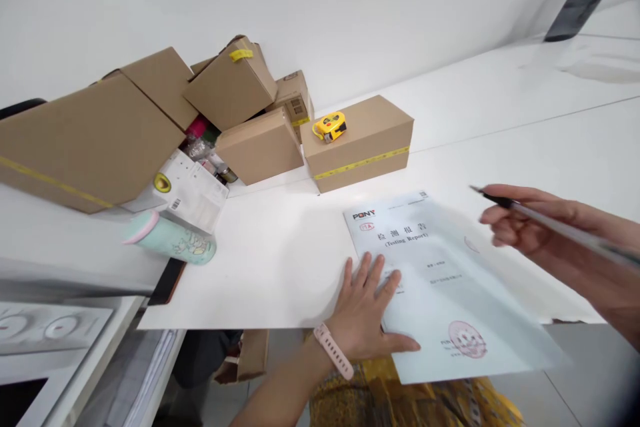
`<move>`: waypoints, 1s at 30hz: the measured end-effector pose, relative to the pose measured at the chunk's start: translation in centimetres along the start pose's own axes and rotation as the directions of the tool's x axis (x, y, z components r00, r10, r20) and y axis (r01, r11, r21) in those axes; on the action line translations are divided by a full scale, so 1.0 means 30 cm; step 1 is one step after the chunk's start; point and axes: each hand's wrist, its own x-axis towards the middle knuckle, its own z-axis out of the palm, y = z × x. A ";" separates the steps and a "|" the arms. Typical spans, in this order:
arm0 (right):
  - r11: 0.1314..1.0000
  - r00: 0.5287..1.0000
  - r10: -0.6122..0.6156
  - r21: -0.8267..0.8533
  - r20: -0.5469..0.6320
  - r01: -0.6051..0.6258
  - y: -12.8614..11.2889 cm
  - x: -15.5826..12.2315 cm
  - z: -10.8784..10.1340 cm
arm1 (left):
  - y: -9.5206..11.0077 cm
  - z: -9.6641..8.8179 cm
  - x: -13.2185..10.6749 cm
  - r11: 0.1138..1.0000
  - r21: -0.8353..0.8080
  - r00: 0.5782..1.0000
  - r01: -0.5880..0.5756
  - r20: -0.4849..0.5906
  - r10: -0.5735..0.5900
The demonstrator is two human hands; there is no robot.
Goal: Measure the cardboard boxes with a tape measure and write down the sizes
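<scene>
A printed testing report [425, 293] lies on the white table, its lower edge jutting past the table's front edge. My left hand [367, 310], with a pink band at the wrist, rests flat on the report's left side, fingers spread. To the right of the paper, my right hand [540, 220] is raised and closed around a pen [545, 219], whose dark tip points left above the table. The pen's rear end is blurred. A red round stamp [467, 339] shows near the bottom of the page.
Behind the report stands a cardboard box [363, 150] carrying a yellow tape measure [331, 127]. More cardboard boxes [230, 87] pile up at the back left. A mint-green bottle [173, 238] lies at the left by a white package [193, 190]. The table's front edge [225, 328] runs below.
</scene>
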 end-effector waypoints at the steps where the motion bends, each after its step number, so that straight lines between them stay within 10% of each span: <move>1: 0.998 0.999 0.001 0.060 0.033 -0.003 -0.012 0.008 0.022 | 0.017 0.016 0.022 1.000 0.012 1.000 -0.003 0.005 0.002; 7: 1.000 0.989 0.008 0.015 0.150 -0.010 0.048 0.154 0.204 | 0.095 0.038 0.193 0.993 -0.104 0.994 -0.064 -0.096 0.054; 13: 0.999 0.999 -0.033 -0.034 -0.010 0.032 0.228 0.370 0.267 | -0.017 -0.065 0.356 0.998 0.007 0.990 -0.055 -0.127 0.056; 23: 0.974 0.996 -0.090 -0.212 -0.019 0.084 0.327 0.461 0.307 | -0.055 -0.047 0.391 0.911 0.411 0.999 0.043 -0.020 -0.038; 30: 0.937 0.987 -0.157 -0.309 0.039 0.161 0.342 0.458 0.285 | -0.105 -0.141 0.411 0.934 0.355 0.996 -0.037 0.087 0.006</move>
